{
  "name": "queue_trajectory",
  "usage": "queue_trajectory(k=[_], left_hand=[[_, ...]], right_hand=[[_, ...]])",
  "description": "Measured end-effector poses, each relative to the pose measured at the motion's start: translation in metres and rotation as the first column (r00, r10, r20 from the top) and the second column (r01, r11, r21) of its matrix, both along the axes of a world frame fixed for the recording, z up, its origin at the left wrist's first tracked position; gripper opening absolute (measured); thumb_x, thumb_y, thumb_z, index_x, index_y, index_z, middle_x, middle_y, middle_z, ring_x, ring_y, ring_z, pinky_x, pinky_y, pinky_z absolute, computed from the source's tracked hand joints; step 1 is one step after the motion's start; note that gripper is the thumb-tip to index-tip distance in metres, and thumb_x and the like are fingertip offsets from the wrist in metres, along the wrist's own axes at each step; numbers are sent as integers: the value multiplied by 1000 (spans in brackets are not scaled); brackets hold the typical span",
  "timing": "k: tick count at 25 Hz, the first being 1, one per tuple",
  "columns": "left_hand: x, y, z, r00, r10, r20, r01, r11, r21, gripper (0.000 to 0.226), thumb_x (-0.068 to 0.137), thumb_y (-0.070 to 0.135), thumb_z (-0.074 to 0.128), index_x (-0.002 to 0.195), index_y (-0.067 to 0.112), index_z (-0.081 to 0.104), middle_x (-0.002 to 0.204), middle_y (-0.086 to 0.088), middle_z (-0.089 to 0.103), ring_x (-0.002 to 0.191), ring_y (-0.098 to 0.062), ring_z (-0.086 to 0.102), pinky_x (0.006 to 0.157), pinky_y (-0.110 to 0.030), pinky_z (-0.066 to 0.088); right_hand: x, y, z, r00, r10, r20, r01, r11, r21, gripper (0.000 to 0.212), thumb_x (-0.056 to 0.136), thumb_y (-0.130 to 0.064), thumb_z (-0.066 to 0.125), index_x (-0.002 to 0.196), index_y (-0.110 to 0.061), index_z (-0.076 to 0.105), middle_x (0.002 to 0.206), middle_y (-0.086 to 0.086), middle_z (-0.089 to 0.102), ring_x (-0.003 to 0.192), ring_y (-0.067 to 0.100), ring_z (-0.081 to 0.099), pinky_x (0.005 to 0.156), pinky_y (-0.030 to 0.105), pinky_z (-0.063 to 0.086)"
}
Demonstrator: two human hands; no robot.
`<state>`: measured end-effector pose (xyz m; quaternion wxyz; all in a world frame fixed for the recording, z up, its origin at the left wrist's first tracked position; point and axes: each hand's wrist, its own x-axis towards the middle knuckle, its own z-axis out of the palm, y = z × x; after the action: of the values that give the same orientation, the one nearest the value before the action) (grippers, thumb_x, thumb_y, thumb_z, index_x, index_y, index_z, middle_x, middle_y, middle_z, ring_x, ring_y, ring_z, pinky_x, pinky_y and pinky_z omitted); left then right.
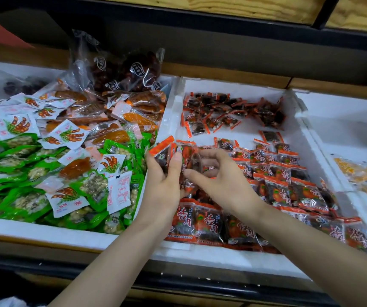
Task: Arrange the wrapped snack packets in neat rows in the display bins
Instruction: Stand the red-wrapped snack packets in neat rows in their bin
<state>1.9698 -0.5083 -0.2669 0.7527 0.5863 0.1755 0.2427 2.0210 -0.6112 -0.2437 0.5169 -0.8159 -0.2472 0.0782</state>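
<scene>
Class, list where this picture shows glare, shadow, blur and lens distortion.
Head view: glare glints on the front packets; back wall lies in deep shadow; held packets in the left hand look slightly smeared; wide-angle lens bends the bin rim.

wooden shelf (34,242), dark-framed. on it, side by side, walls touching: left foam bin (45,231), middle foam bin (233,87), right foam bin (344,111).
</scene>
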Motion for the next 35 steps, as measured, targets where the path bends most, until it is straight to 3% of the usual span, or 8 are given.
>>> queue_trajectory(k=[2, 7, 14, 21, 24, 28, 32, 35], left_hand=[[-2, 3, 5, 1000, 16, 20, -16, 1000, 15, 43, 97, 35, 44, 136, 20, 35, 129, 2, 57, 101, -8, 65, 67, -28, 60], [-13, 9, 21, 999, 20, 48, -15, 996, -94, 39, 100, 34, 41, 137, 28, 33, 140, 8, 43, 73, -8, 72, 90, -45, 54], [-16, 10, 22, 999, 51, 3, -51, 992, -115, 39, 99, 35, 41, 133, 19, 33, 136, 14, 40, 74, -21, 73, 97, -46, 50], [-5, 2, 17, 998, 66, -12, -67, 993, -93, 55, 100, 38, 39, 148, 29, 14, 133, 22, 39, 72, -7, 72, 95, -37, 51], [5, -4, 15, 993, 118, -9, -118, 989, -93, 57, 101, 36, 39, 151, 26, 13, 144, 14, 37, 75, 9, 66, 88, -31, 55], [9, -6, 14, 992, 124, 3, -124, 989, -87, 43, 101, 32, 41, 140, 21, 28, 119, 14, 54, 73, 13, 63, 66, -17, 57], [1, 0, 19, 994, 110, 0, -109, 985, -137, 50, 100, 35, 41, 145, 27, 20, 143, 11, 37, 73, -6, 72, 105, -44, 44], [-5, 7, 18, 993, 118, -18, -119, 982, -149, 55, 101, 35, 41, 148, 22, 16, 148, 7, 33, 77, -15, 73, 111, -48, 34]], right_hand=[[5, -3, 2, 968, 61, -242, -16, 983, 184, 22, 91, -10, 57, 112, -12, 53, 104, 5, 67, 88, 17, 68, 75, 26, 57], [17, -24, 7, 713, 280, -642, 80, 878, 472, 15, 91, -7, 54, 101, 2, 60, 100, 14, 70, 92, 23, 68, 72, 28, 58], [38, -27, 6, 950, -98, -296, 83, 995, -63, 47, 77, -19, 75, 120, -11, 58, 74, -1, 62, 63, 5, 61, 59, 16, 49], [32, -19, 15, 753, 198, -627, 117, 898, 425, 16, 87, 0, 58, 102, 4, 57, 101, 17, 70, 89, 21, 70, 71, 24, 58], [24, -16, 12, 903, 70, -423, -29, 994, 103, 27, 78, -5, 71, 102, -9, 58, 90, 8, 69, 79, 18, 70, 74, 24, 58], [24, -18, 16, 987, 140, 79, -101, 923, -372, 36, 75, -28, 76, 103, -24, 54, 75, -11, 51, 67, 5, 54, 60, 14, 41], [38, -26, 15, 990, 108, -87, -126, 965, -232, 31, 88, -31, 62, 115, -18, 52, 124, -7, 56, 121, 10, 50, 100, 22, 36], [52, -29, 9, 974, -88, -209, 53, 985, -166, 23, 87, -31, 64, 96, -15, 52, 82, -5, 65, 78, 6, 60, 78, 23, 43]])
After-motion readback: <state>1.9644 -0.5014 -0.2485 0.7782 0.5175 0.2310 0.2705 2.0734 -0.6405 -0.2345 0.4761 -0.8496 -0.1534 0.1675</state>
